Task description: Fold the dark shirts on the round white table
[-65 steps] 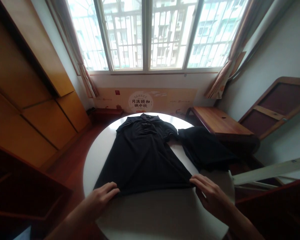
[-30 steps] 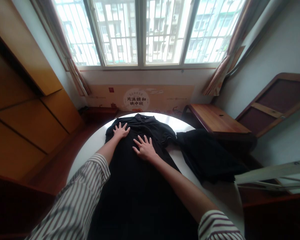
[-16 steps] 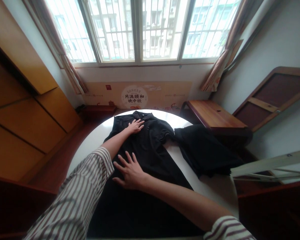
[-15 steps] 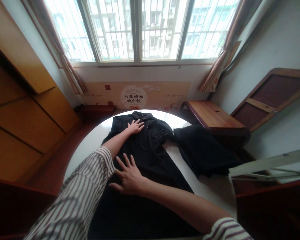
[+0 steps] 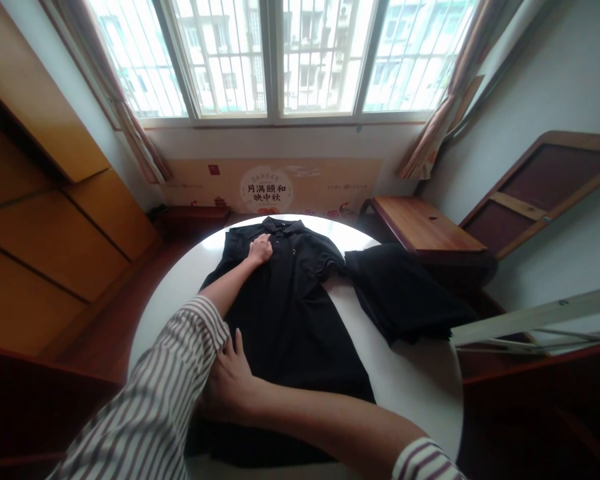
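A black polo shirt [image 5: 290, 313] lies flat on a round white table [image 5: 410, 380], collar toward the window. My left hand [image 5: 260, 250] rests on the shirt's chest just below the collar, its fingers curled in and closed on the fabric. Near the table's front left, my right hand [image 5: 230, 380] lies on the lower left part of the shirt. It reaches across under my striped left sleeve, which hides most of its fingers; the one that shows is stretched out flat.
A second black garment [image 5: 405, 293] lies on the table's right side, beside a low wooden bench [image 5: 425, 230]. Wooden cabinets [image 5: 55, 233] line the left wall. A printed board [image 5: 270, 187] leans under the window. A wooden frame [image 5: 545, 193] and a white rail [image 5: 530, 320] stand at the right.
My right hand has slid down the shirt from its middle to the lower left part. My left hand, flat near the collar before, has curled its fingers shut there.
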`<state>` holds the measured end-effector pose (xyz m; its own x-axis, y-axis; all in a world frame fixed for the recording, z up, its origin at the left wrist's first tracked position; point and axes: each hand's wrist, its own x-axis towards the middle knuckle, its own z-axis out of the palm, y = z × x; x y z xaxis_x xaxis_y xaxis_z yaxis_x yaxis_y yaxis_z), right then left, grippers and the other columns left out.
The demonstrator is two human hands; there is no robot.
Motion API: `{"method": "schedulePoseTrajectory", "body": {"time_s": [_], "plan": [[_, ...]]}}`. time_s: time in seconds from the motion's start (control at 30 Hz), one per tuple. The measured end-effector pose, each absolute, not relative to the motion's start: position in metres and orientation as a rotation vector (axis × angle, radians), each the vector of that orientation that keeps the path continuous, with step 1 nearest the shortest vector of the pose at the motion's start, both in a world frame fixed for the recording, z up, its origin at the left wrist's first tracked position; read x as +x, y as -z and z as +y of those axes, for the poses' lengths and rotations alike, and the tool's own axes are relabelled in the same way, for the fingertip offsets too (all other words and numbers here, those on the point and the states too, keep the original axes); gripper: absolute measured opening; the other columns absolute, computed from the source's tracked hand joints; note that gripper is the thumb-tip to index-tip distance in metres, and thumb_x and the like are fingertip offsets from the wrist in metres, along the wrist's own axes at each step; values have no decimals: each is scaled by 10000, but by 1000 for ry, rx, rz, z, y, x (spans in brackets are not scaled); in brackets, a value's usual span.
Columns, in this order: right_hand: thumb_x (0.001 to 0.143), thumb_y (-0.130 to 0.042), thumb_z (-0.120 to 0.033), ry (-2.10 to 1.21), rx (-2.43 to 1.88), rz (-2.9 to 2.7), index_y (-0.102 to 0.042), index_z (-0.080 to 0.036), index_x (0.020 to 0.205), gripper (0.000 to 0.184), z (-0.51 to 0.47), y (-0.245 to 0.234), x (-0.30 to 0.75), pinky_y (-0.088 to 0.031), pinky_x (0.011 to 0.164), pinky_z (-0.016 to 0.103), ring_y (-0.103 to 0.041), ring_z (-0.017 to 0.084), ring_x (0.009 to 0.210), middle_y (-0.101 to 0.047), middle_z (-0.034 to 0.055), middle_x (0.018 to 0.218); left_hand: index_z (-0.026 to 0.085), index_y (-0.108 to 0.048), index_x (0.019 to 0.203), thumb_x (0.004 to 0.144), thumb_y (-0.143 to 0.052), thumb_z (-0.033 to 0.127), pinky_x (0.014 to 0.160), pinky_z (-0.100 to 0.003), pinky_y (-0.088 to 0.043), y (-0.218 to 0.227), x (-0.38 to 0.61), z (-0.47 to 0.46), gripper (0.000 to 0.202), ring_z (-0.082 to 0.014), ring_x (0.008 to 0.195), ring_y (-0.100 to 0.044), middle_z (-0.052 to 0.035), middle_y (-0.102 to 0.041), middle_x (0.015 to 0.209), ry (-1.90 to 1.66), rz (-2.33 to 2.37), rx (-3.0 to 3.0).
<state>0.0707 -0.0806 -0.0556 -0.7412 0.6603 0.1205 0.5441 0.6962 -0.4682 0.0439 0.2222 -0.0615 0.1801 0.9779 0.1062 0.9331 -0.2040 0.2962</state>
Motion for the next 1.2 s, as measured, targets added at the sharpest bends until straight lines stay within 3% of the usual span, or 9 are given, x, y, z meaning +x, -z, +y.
{"method": "schedulePoseTrajectory", "body": {"time_s": [0.17, 0.27, 0.4, 0.53, 0.63, 0.77, 0.93, 1.1, 1.2], "plan": [[927, -466, -561, -411, -898, -2643, -619, -121, 1124, 506, -115, 20, 147, -449, 973, 509, -536, 335, 1130, -605, 178, 1197, 44, -445, 1419, 988, -352, 220, 1191, -321, -231, 53, -18, 144, 475, -191, 1405, -360, -149, -409, 1520, -419, 1788, 2400], [963, -451, -494, -334, -1114, -2611, -631, -176, 874, 375, -134, 15, 220, -503, 774, 414, -585, 252, 858, -630, 104, 901, 119, -480, 1415, 1001, -339, 350, 1185, -319, -269, 58, -62, 69, 495, -186, 1407, -375, -104, -423, 1518, -431, 1624, 2536], [833, -658, -548, -139, -1246, -2522, -623, -207, 989, 376, -155, 38, 294, -491, 782, 444, -587, 284, 890, -641, 110, 943, 262, -404, 1488, 1002, -312, 469, 1172, -425, -300, 70, -106, -21, 536, -223, 1456, -297, -27, -320, 1582, -226, 1612, 2602], [917, -563, -246, -90, -1189, -2516, -571, -254, 885, 34, -180, 68, 310, -477, 703, 391, -591, 227, 739, -639, 49, 795, 335, -244, 1546, 984, -342, 507, 1155, -535, -276, 79, -127, -62, 595, -263, 1474, -246, -8, -224, 1604, -88, 1731, 2591], [914, -470, -114, -193, -1150, -2541, -519, -256, 797, 190, -197, 73, 303, -469, 676, 369, -578, 198, 658, -623, 24, 724, 351, -199, 1550, 994, -319, 491, 1160, -543, -254, 82, -137, -69, 586, -250, 1480, -228, 0, -197, 1607, -71, 1734, 2587], [964, -477, -251, -532, -1269, -2490, -506, -249, 744, 223, -189, 51, 305, -458, 597, 302, -568, 168, 622, -602, 13, 693, 354, -327, 1516, 991, -326, 495, 1142, -551, -287, 76, -138, -65, 543, -265, 1447, -315, -6, -304, 1582, -75, 1741, 2608], [979, -439, -302, -444, -1379, -2255, -579, -205, 789, 256, -81, 5, 317, -460, 665, 273, -573, 159, 687, -616, 37, 771, 328, -623, 1276, 996, -343, 449, 1128, -552, -305, 45, -93, -30, 414, -275, 1260, -537, -33, -608, 1348, -164, 1670, 2683], [913, -530, -197, -186, -1858, -2079, -687, -139, 950, 171, 68, -43, 320, -438, 876, 274, -625, 210, 982, -682, 123, 1041, 270, -595, 1295, 1016, -328, 360, 1155, -520, -269, 19, 0, 20, 396, -239, 1244, -541, -57, -594, 1350, -264, 1352, 2751], [808, -670, -155, -260, -2038, -2010, -712, -81, 843, 92, 127, -55, 324, -473, 833, 318, -654, 280, 967, -699, 184, 939, 279, -528, 1369, 1019, -316, 341, 1168, -509, -258, 23, 56, 43, 414, -231, 1341, -450, -53, -518, 1442, -363, 1174, 2755]]}}
